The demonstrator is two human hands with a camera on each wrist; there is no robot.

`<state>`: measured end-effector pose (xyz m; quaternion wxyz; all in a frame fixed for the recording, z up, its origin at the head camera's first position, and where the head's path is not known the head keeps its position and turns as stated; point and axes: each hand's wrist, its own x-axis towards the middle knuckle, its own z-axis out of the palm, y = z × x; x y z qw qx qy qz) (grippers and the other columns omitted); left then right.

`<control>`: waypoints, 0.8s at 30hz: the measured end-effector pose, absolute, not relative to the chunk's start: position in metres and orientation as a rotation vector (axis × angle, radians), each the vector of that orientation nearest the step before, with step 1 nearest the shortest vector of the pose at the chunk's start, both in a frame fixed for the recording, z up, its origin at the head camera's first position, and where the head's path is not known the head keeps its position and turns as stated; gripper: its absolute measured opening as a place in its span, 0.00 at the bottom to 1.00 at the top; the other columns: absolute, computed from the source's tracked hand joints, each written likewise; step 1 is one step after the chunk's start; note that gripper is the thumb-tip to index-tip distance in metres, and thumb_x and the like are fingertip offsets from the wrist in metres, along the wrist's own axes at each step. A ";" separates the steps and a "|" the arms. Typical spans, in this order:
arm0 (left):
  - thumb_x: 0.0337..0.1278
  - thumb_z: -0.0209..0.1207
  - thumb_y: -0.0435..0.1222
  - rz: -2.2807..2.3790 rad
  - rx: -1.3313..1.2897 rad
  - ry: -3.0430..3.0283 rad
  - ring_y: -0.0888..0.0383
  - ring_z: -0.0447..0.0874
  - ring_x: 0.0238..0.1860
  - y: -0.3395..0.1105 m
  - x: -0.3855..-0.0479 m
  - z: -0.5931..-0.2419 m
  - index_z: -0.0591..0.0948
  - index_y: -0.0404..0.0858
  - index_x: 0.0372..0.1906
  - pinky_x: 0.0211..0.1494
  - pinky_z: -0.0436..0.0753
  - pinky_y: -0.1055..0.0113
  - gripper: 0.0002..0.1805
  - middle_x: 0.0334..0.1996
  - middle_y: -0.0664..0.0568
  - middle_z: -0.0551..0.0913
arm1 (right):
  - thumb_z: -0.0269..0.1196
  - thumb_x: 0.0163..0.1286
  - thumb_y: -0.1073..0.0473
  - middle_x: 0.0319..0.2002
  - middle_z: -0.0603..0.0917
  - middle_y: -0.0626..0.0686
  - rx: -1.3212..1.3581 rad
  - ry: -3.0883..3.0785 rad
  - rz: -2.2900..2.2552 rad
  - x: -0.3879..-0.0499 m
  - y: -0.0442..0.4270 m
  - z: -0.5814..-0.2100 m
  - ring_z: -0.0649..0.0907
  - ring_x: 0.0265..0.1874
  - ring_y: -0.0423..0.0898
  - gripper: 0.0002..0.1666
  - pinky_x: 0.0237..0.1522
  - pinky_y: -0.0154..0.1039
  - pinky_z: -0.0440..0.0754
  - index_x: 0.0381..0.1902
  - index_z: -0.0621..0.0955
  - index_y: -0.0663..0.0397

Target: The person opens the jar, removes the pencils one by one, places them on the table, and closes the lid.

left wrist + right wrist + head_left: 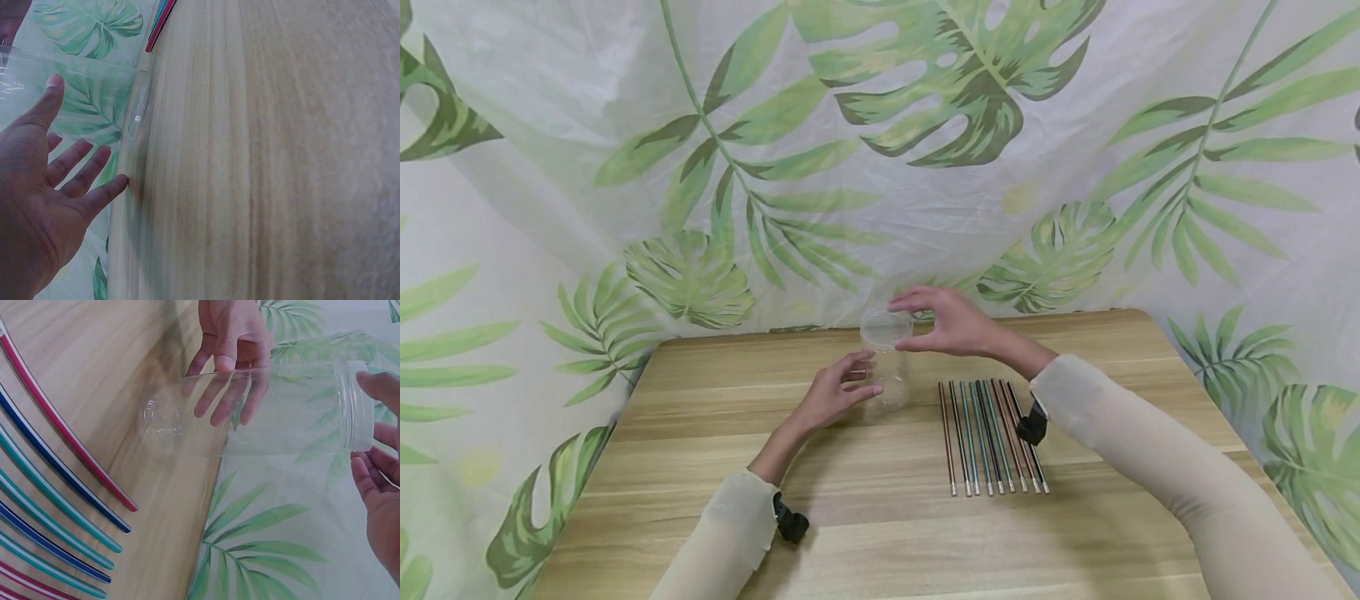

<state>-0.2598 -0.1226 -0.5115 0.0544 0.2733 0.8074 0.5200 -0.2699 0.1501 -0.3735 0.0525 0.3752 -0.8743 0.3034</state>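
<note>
A clear jar [891,385] stands upright near the back of the table, topped by a whitish see-through lid [886,327]. My right hand [957,323] grips the lid's rim between thumb and fingers, which the right wrist view shows at the lid [360,409]. Lower down, my left hand [833,397] is at the jar's left side, thumb in front and fingers behind. Its fingers are spread and fairly straight in the left wrist view, with the thumb [55,94] against or just beside the jar wall; whether it touches cannot be told.
Several metallic pencils [983,437] in red, blue, teal and dark tones lie side by side to the jar's right, below my right forearm. The wooden table [880,533] ends just behind the jar, where a leaf-patterned cloth [820,167] hangs.
</note>
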 end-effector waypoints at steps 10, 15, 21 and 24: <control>0.65 0.73 0.33 1.586 0.836 2.455 0.35 0.85 0.62 -0.123 -0.260 -0.514 0.72 0.31 0.75 0.65 0.85 0.43 0.37 0.63 0.28 0.81 | 0.80 0.61 0.47 0.61 0.86 0.58 1.143 -2.655 0.918 -0.272 0.145 -0.374 0.87 0.54 0.53 0.35 0.59 0.50 0.87 0.60 0.86 0.60; 0.64 0.73 0.33 1.591 0.834 2.462 0.35 0.85 0.61 -0.124 -0.260 -0.515 0.72 0.33 0.75 0.66 0.85 0.43 0.36 0.63 0.29 0.82 | 0.81 0.59 0.45 0.58 0.87 0.57 1.123 -2.653 0.911 -0.271 0.142 -0.374 0.86 0.52 0.51 0.35 0.57 0.49 0.87 0.58 0.86 0.59; 0.64 0.73 0.32 1.596 0.840 2.458 0.35 0.85 0.61 -0.123 -0.260 -0.515 0.72 0.31 0.75 0.65 0.85 0.43 0.37 0.63 0.28 0.82 | 0.82 0.59 0.45 0.61 0.85 0.59 1.126 -2.660 0.926 -0.273 0.142 -0.373 0.87 0.52 0.53 0.36 0.58 0.50 0.88 0.59 0.85 0.60; 0.65 0.72 0.33 1.588 0.842 2.461 0.35 0.85 0.62 -0.123 -0.260 -0.515 0.71 0.30 0.75 0.65 0.85 0.43 0.37 0.63 0.29 0.82 | 0.82 0.60 0.49 0.63 0.84 0.61 1.134 -2.662 1.015 -0.274 0.143 -0.372 0.87 0.54 0.55 0.38 0.61 0.49 0.87 0.62 0.83 0.63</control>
